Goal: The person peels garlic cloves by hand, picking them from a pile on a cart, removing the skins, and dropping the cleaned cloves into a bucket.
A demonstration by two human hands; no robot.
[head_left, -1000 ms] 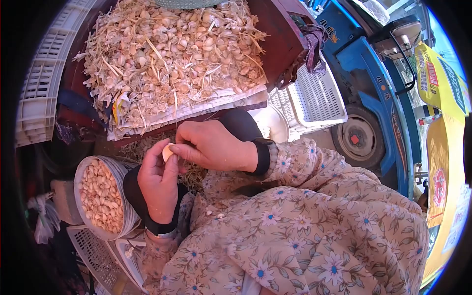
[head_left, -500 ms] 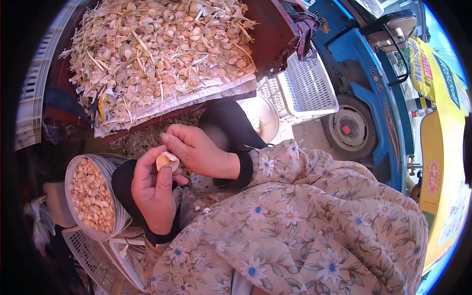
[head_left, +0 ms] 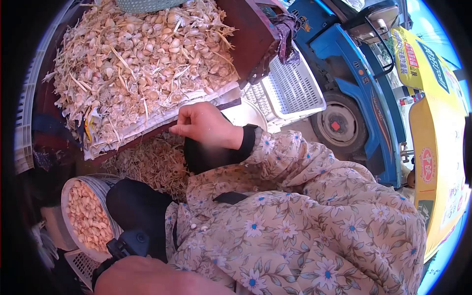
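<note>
My right hand [head_left: 209,126] is closed in front of the table's near edge, thumb and forefinger close together. Anything it may hold is hidden. Low in the view and close to the camera, my left hand [head_left: 152,278] shows only in part, blurred, its fingers out of sight. A black strap with a round knob [head_left: 130,243] lies beside it. Heaped garlic cloves with loose skins and stalks [head_left: 147,59] cover the table beyond my right hand. To the left stands a bucket [head_left: 66,196] of peeled garlic cloves [head_left: 88,216].
Dry garlic skins [head_left: 152,164] lie on the ground under the table. White plastic crates [head_left: 297,88] and a pale basin [head_left: 246,114] stand to the right. Beyond are a blue vehicle [head_left: 366,93] and a yellow printed cover [head_left: 437,162]. A pale green woven item [head_left: 147,4] shows at the top.
My hands have parted: the left came down toward the camera, the right moved up toward the table edge. The garlic clove held in my left hand is no longer visible. The view shifted slightly.
</note>
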